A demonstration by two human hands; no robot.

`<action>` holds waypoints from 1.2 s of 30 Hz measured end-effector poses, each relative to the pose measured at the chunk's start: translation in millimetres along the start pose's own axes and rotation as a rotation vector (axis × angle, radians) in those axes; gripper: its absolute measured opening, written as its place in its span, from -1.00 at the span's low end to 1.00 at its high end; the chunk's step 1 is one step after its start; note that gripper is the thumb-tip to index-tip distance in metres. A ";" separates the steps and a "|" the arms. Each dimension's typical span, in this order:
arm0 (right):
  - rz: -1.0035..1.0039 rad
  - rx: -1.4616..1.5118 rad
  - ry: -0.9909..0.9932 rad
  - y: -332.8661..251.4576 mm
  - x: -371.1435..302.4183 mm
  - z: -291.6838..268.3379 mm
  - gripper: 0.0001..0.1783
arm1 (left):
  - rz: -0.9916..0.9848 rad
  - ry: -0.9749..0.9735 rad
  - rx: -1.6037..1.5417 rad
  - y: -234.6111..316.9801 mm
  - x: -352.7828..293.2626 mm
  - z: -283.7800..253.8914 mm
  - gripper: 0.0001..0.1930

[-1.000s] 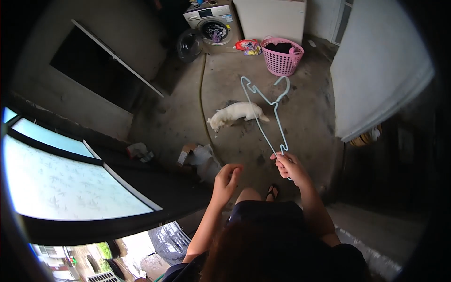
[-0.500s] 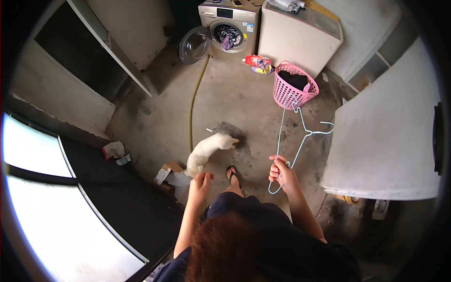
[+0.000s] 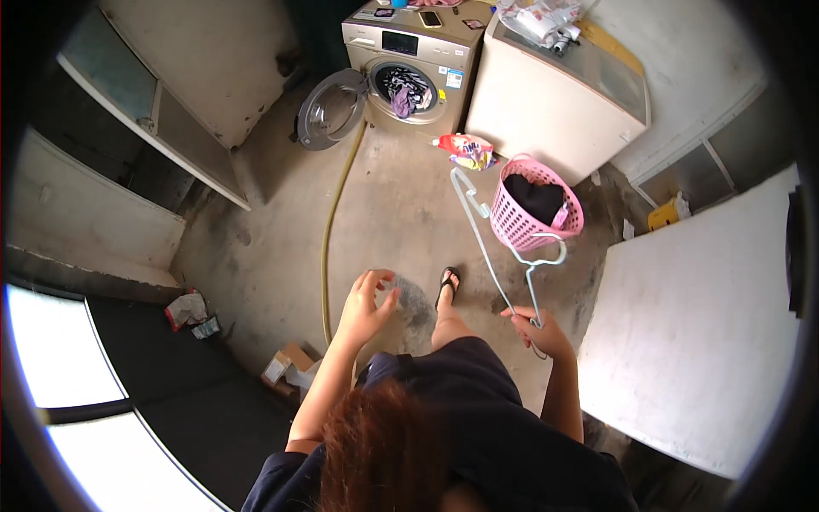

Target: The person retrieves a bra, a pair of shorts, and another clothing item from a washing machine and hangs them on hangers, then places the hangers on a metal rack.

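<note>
My right hand (image 3: 542, 331) is closed round a pale blue wire clothes hanger (image 3: 531, 270), held out in front of me at the right. The hanger's hook appears in front of a pink perforated laundry basket (image 3: 514, 220) with dark clothing (image 3: 534, 198) inside. Empty, with its fingers curved and apart, my left hand (image 3: 365, 309) is raised above the floor at the left. Further off stands a front-loading washing machine (image 3: 363, 58), its round door (image 3: 331, 111) swung wide. Striped and purple laundry (image 3: 404, 96) fills the drum opening.
A chest freezer (image 3: 546, 98) stands right of the washer, with red and purple packets (image 3: 465, 149) on the floor before it. A yellow-green hose (image 3: 328, 243) crosses the concrete. A cardboard box (image 3: 290, 363) lies left of me; a large white panel (image 3: 682, 299) rises at right.
I have moved closer to the washing machine and basket. My left hand has opened its fingers. The hanger has turned in my right hand, and the white animal has left the view.
</note>
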State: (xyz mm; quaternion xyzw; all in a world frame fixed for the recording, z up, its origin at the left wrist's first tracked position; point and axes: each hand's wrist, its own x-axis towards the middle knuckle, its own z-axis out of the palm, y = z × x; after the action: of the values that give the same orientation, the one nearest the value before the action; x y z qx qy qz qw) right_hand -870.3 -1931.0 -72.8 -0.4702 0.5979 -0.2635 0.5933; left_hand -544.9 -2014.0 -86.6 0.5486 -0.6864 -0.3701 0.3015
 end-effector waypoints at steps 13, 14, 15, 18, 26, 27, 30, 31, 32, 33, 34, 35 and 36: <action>-0.119 -0.699 -0.877 -126.0 332.3 -98.4 -0.63 | -0.044 -0.061 -0.264 9.6 246.4 -8.5 -0.56; 0.041 -0.860 -0.956 -127.6 359.5 -97.2 -0.63 | -0.152 -0.085 -0.429 0.8 253.0 -7.3 -0.69; 0.152 -0.869 -1.006 -152.8 380.1 -87.3 -0.62 | -0.226 -0.065 -0.580 -9.6 261.1 -5.8 -0.73; 0.265 -0.842 -1.101 -165.9 446.5 -79.7 -0.61 | -0.346 -0.059 -0.728 -34.7 296.2 -16.9 -0.78; 0.434 -0.571 -1.065 -216.8 598.0 -52.0 -0.53 | -0.380 -0.032 -0.415 -113.8 426.8 -53.7 -0.84; 0.442 -0.505 -1.099 -225.2 613.4 -49.6 -0.50 | -0.409 0.019 -0.434 -121.3 434.5 -57.4 -0.83; 0.330 -0.366 -0.926 -220.7 678.9 -54.0 -0.53 | -0.573 0.107 -0.440 -155.0 465.3 -74.3 -0.80; 0.319 -0.360 -0.832 -212.5 705.4 -57.5 -0.54 | -0.566 0.176 -0.450 -175.9 467.9 -70.5 -0.77; 0.309 -0.357 -0.739 -202.3 732.0 -60.9 -0.55 | -0.716 0.200 -0.467 -190.8 467.5 -70.0 -0.74; 0.272 -0.453 -0.623 -193.3 757.0 -62.3 -0.56 | -0.776 0.266 -0.467 -202.2 470.6 -70.0 -0.71; 0.243 -0.572 -0.471 -176.5 780.3 -62.8 -0.56 | -0.834 0.326 -0.466 -216.0 473.0 -67.3 -0.68; 0.070 -0.820 -0.402 -149.5 810.7 -70.5 -0.56 | -0.894 0.381 -0.501 -228.8 475.7 -62.9 -0.63; -0.187 -1.196 -0.316 -138.7 834.7 -74.1 -0.59 | -0.945 0.420 -0.526 -244.0 478.4 -58.0 -0.62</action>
State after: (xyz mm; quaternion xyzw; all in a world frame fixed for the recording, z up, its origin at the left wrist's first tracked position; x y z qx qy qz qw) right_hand -784.5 -2737.5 -325.4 -0.8047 0.5030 0.1385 0.2833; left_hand -471.5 -2521.7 -256.0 0.7638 -0.1776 -0.5059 0.3595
